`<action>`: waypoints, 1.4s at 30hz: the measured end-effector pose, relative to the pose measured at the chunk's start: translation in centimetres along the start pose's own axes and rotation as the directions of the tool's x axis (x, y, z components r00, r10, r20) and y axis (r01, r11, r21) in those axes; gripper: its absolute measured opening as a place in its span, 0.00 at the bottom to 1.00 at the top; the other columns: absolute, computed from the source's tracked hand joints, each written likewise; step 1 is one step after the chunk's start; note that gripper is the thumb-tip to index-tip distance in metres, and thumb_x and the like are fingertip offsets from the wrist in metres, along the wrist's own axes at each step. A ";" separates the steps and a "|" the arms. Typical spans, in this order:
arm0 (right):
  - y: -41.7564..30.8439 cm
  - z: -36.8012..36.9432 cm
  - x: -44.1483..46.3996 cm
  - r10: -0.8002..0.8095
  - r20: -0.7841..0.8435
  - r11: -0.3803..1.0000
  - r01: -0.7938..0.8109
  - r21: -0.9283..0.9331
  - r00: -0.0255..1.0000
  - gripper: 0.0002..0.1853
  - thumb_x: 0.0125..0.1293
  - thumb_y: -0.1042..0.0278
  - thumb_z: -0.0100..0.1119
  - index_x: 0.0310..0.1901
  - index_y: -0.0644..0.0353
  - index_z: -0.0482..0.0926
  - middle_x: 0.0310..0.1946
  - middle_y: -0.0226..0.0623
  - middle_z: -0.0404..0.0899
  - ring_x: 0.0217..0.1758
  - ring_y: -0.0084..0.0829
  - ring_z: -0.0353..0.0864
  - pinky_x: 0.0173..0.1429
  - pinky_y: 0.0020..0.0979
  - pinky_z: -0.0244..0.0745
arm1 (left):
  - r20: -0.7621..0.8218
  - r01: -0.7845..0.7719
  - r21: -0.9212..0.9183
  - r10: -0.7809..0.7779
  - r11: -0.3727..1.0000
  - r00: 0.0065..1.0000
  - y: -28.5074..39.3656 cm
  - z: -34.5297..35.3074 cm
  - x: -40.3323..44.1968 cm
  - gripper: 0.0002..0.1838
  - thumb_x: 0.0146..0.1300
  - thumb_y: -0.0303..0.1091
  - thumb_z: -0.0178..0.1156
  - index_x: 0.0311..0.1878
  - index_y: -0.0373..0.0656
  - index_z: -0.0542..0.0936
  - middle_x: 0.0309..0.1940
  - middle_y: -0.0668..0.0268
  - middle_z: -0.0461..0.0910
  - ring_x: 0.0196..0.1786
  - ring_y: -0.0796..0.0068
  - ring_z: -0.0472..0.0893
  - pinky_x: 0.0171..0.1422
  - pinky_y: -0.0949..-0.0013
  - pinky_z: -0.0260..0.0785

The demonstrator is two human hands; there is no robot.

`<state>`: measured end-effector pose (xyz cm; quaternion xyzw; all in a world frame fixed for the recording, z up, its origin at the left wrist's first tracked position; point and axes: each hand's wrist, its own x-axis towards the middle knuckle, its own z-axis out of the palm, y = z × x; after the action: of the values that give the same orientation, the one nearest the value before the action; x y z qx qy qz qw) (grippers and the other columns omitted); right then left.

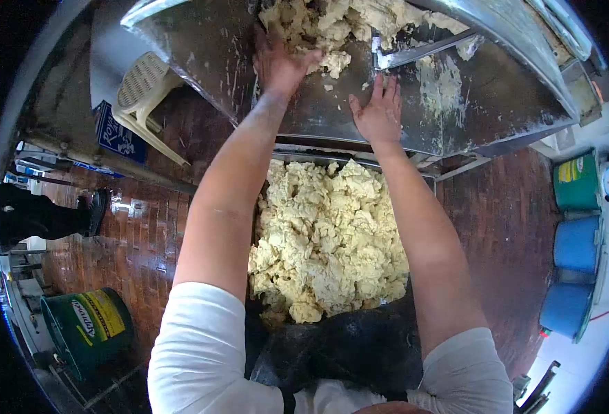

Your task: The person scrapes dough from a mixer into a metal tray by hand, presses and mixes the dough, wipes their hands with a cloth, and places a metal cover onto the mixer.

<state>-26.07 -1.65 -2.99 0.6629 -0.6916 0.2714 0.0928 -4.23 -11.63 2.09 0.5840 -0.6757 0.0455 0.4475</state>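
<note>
My left hand (282,65) is spread at the near side of crumbly pale dough (346,24) inside a metal trough (332,117), its fingers against the dough's edge. My right hand (379,114) lies with fingers apart on the bare metal, just below the end of a metal mixer arm (425,52); nothing is held in it. Below the trough, between my forearms, a large heap of lumpy yellowish dough (328,234) fills a container whose dark lining shows at the near side.
At the left are a plastic chair (142,86), a person's leg and black shoe (97,212), and a green bucket (87,331). Along the right wall stand a green bucket (575,183) and two blue ones (575,245). The tiled floor (501,241) looks wet.
</note>
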 end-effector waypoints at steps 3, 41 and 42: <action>0.3 -0.1 -0.1 0.005 -0.019 1.000 -0.005 0.029 1.000 0.47 0.72 0.38 0.56 0.79 0.67 0.58 0.78 0.66 0.55 0.80 0.65 0.56 0.85 0.55 0.49 | -0.089 -0.028 -0.021 0.026 0.999 0.996 -1.2 4.2 2.6 0.69 0.49 0.74 0.73 0.84 0.43 0.51 0.80 0.39 0.52 0.81 0.38 0.58 0.76 0.34 0.60; 0.1 -0.3 0.2 -0.027 -0.006 1.000 0.028 0.001 1.000 0.41 0.73 0.38 0.52 0.72 0.70 0.69 0.75 0.66 0.62 0.79 0.62 0.59 0.83 0.58 0.50 | 0.109 -0.224 0.015 0.221 0.974 0.969 -1.9 6.8 11.9 0.24 0.69 0.45 0.61 0.64 0.46 0.79 0.66 0.49 0.76 0.70 0.47 0.72 0.75 0.47 0.64; 0.2 -0.3 0.1 -0.023 -0.009 1.000 0.023 0.003 1.000 0.41 0.73 0.38 0.52 0.72 0.70 0.69 0.75 0.66 0.62 0.79 0.62 0.59 0.83 0.58 0.50 | 0.091 -0.265 0.043 0.261 0.963 0.961 -2.7 7.6 12.0 0.24 0.69 0.45 0.61 0.65 0.46 0.78 0.66 0.48 0.76 0.71 0.47 0.72 0.75 0.47 0.64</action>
<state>-26.33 -1.62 -2.76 0.6699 -0.6829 0.2745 0.0979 -5.21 -25.84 4.22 0.5024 -0.7641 0.0983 0.3924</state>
